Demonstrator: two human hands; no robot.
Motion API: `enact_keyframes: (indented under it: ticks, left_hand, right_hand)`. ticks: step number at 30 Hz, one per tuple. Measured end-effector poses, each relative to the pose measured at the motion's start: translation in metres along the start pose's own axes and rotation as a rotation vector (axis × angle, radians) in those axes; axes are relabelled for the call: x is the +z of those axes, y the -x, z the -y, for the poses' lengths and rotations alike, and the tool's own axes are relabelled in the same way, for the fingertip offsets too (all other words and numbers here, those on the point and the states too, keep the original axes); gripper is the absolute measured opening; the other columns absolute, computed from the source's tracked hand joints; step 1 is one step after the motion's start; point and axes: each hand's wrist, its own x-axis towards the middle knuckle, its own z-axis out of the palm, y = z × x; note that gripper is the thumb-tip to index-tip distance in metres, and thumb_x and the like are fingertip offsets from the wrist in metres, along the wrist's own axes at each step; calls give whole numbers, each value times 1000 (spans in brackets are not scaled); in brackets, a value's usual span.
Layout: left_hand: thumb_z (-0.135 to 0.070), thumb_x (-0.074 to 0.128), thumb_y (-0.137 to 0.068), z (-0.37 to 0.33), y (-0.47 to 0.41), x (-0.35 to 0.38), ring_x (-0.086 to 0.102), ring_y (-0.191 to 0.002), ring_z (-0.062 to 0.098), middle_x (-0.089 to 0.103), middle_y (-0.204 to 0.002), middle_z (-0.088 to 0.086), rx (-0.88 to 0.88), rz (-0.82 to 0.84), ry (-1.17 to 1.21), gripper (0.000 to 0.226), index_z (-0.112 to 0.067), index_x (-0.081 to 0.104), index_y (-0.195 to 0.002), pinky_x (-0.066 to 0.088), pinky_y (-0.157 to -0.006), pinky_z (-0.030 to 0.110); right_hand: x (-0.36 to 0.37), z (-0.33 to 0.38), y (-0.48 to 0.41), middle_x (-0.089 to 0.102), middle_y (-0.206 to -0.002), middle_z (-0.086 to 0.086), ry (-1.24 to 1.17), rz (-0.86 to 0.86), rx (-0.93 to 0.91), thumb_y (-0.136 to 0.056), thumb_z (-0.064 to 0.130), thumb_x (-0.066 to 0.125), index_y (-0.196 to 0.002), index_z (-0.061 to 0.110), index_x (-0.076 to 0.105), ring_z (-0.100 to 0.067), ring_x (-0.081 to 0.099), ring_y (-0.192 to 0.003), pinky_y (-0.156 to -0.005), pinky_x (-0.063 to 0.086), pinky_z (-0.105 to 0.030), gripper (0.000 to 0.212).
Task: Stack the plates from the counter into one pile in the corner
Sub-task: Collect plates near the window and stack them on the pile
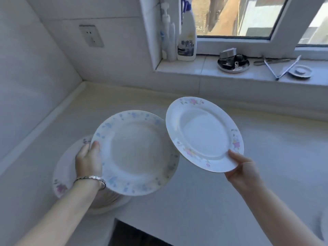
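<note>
My left hand (88, 159) grips the left rim of a white plate with blue flowers (136, 153), held tilted above the counter. Under it a pile of plates (62, 174) with pink flowers on the rim stands on the counter, partly hidden by my left arm and the blue plate. My right hand (241, 168) pinches the lower right rim of a white plate with pink flowers (202, 134), held in the air to the right of the blue one. The two held plates overlap at their near edges.
The pale counter (213, 201) runs into the wall corner (83, 82) at the back left. On the window sill (195, 68) stand bottles (187, 43), a metal dish (233, 63) and tongs (273, 61). A dark gap (134, 235) opens below the counter's front edge.
</note>
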Motion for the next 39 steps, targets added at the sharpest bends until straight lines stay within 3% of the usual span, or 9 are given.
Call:
enact_keyframes:
  ticks: [3, 7, 14, 18, 26, 31, 35, 37, 39]
  left_hand:
    - [-15, 50, -90, 14, -43, -44, 29, -60, 19, 31, -61, 5, -1, -34, -55, 37, -14, 36, -56, 25, -53, 28]
    - [-18, 52, -88, 37, -81, -85, 34, -74, 20, 37, -78, 11, -71, -46, -58, 14, -10, 49, -78, 29, -62, 30]
    - [-17, 50, -90, 61, -120, -118, 35, -64, 19, 37, -67, 8, -190, -62, 16, 12, -8, 50, -83, 28, -53, 27]
    - [-20, 52, -89, 72, -135, -127, 33, -62, 20, 36, -67, 9, -176, -35, -34, 18, -8, 47, -76, 27, -55, 28]
    - [-36, 41, -95, 68, -153, -146, 52, -72, 32, 53, -71, 18, 96, 227, -966, 44, -7, 48, -62, 30, -59, 33]
    - [-38, 38, -95, 67, -147, -148, 55, -77, 35, 53, -68, 14, 170, 242, -1097, 45, -15, 36, -58, 32, -62, 33]
    - [-31, 41, -95, 79, -143, -145, 49, -76, 32, 49, -71, 9, 177, 178, -959, 32, -12, 40, -69, 33, -64, 33]
    - [-22, 43, -95, 83, -135, -137, 52, -93, 27, 54, -99, 6, 75, 166, -633, 15, -12, 52, -103, 35, -75, 31]
    - [-14, 42, -96, 82, -125, -129, 51, -104, 20, 51, -114, -1, -59, 151, -281, 34, -16, 46, -130, 35, -86, 27]
  right_hand:
    - [37, -35, -10, 76, -70, 3, 56, 17, 38, -64, -4, 59, -93, 11, 61, -8, 72, -63, -52, 57, -22, 32]
    - [71, -71, -21, 75, -67, 3, 133, 8, 63, -90, -2, 39, -94, 10, 60, -8, 71, -60, -51, 57, -20, 24]
    - [101, -106, -36, 75, -70, 3, 170, 20, 62, -89, -5, 36, -97, 12, 60, -8, 72, -64, -52, 57, -21, 30]
    - [113, -118, -41, 76, -73, 3, 177, 35, 71, -66, -3, 54, -98, 13, 60, -8, 72, -66, -53, 57, -22, 36]
    - [122, -123, -53, 75, -70, 4, 284, 15, 73, -89, -4, 39, -96, 12, 60, -8, 72, -63, -55, 58, -22, 28]
    - [122, -125, -57, 75, -71, 3, 275, 1, 77, -88, -5, 39, -98, 12, 60, -8, 72, -64, -55, 58, -22, 28]
    - [120, -126, -57, 76, -75, 5, 282, 12, 78, -88, -5, 40, -102, 14, 60, -8, 72, -67, -54, 57, -21, 31]
    - [119, -127, -56, 76, -76, 5, 301, 17, 73, -88, -5, 39, -102, 15, 60, -8, 72, -67, -54, 57, -21, 32]
    - [118, -128, -54, 76, -76, 4, 329, 24, 68, -88, -5, 39, -103, 14, 60, -8, 72, -67, -55, 57, -21, 32]
